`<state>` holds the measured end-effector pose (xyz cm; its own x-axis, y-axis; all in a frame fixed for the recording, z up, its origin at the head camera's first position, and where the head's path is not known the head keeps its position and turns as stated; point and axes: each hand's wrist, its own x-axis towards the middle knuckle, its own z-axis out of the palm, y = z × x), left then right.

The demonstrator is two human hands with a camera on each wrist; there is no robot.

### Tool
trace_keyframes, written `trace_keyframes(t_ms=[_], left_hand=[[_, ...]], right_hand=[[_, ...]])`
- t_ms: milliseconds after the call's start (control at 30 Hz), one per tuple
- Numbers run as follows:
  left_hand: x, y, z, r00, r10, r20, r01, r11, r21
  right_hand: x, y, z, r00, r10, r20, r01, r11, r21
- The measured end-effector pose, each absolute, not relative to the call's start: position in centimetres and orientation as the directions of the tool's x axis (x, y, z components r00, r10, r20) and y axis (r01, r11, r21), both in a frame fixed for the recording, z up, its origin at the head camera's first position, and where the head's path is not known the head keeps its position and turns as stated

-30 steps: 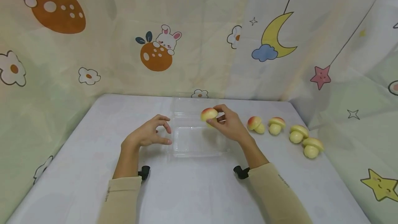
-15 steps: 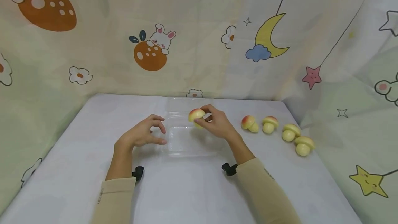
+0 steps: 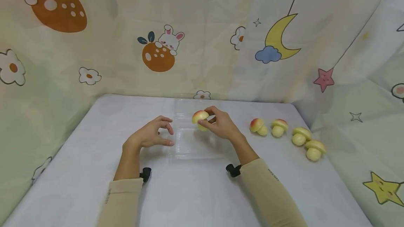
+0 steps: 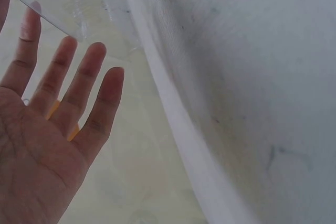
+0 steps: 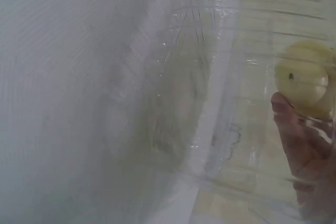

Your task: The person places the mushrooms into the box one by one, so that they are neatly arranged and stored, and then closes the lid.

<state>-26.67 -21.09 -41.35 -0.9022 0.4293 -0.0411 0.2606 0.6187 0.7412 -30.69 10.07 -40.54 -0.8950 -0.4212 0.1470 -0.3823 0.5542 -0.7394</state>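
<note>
My right hand (image 3: 219, 124) pinches a yellow toy mushroom (image 3: 200, 116) with a red-tinged cap between thumb and fingers. It hovers over a clear plastic box (image 3: 202, 155), whose lid (image 3: 186, 106) stands open at the back. The right wrist view sees the mushroom's round stem end (image 5: 302, 82) through the clear plastic. At the box's left side is my left hand (image 3: 151, 134), with fingers spread and relaxed and fingertips close to the wall. In the left wrist view its fingers (image 4: 86, 80) are nearly straight, next to a clear plastic edge (image 4: 44, 17).
Several more toy mushrooms lie at the table's right side, among them one red-capped (image 3: 258, 126) and one near the right edge (image 3: 315, 150). A white cloth covers the table (image 3: 192, 195). A printed fabric curtain (image 3: 208, 55) stands behind it.
My right hand has moved a little left over the box with the mushroom in its grip. My left hand stays at the box's left side. The head view swung slightly and came back.
</note>
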Motion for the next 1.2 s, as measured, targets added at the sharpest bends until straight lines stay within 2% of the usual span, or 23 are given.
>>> trace_keyframes(t_ms=[1200], left_hand=[[-26.7, -21.0, -41.1, -0.901, 0.431, -0.049, 0.263, 0.631, 0.730]], right_hand=[[-31.1, 6.1, -41.9, -0.857, -0.508, 0.090, -0.402, 0.549, -0.733]])
